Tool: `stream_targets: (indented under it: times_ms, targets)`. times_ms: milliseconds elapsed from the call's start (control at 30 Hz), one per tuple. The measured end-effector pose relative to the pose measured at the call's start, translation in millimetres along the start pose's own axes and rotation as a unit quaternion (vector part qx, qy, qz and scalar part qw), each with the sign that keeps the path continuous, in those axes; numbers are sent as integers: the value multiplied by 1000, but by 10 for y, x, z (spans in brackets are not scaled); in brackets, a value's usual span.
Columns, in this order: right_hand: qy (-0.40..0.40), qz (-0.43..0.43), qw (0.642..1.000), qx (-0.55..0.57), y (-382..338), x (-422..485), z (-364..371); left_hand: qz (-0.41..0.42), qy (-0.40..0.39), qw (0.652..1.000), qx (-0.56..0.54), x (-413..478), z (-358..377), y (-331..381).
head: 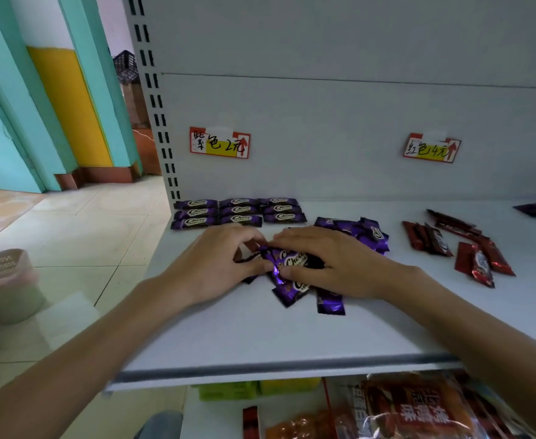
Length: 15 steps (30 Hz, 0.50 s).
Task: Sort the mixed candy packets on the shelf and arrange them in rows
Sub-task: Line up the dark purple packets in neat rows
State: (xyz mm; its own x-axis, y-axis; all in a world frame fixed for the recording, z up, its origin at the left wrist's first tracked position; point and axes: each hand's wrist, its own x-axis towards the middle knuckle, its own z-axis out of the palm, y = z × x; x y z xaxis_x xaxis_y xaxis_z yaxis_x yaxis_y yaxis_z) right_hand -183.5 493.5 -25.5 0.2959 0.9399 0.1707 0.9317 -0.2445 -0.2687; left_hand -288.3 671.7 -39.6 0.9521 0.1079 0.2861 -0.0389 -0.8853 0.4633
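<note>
Packets [288, 264], purple, heaped mid-shelf [260, 337] between both hands. Left hand [216, 264] pinches one end; right hand [330, 264] curls over the heap, thumb gripping. Judged light, crinkly, slippery foil; best taken by crimped ends.

Teal-and-yellow wall [70, 106] meets pale tiled floor [102, 229], beside a slotted grey upright [156, 106].

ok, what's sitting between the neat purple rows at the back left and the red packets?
In the head view, a loose heap of purple packets lies between the purple rows and the red packets.
</note>
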Motion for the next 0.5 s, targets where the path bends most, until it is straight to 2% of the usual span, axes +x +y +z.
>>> stream_targets:
  times_ms: [167, 300, 500]
  targets:
    - [50, 37, 997, 52, 258, -103, -62, 15, -45, 999, -22, 256, 80, 125]
    - [66, 50, 996, 42, 398, -155, -133, 20, -78, 996, -32, 305, 55, 192]
    - [73, 89, 993, 20, 473, -128, -279, 15, -55, 997, -58, 255, 15, 158]
